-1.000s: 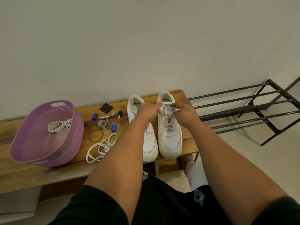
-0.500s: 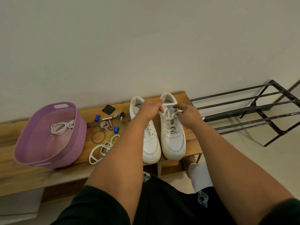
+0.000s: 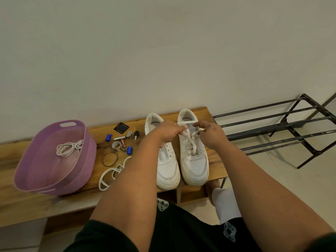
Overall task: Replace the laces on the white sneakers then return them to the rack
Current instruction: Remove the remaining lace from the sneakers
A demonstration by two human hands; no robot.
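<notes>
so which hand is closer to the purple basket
Left. The left hand is over the sneakers, on the side toward the purple basket, with small clutter lying between. The right hand is farther right, beyond the left hand.

- Right sneaker (image 3: 194,160): white, upright on the bench, toe toward the person, white lace (image 3: 191,140) crossed through its eyelets, ends pinched above the tongue.
- Left sneaker (image 3: 166,168): white, just beside it, unlaced.
- Loose lace (image 3: 112,172): white, flat, left of the sneakers.
- Rack (image 3: 283,128): black metal, empty, right of the bench.
</notes>
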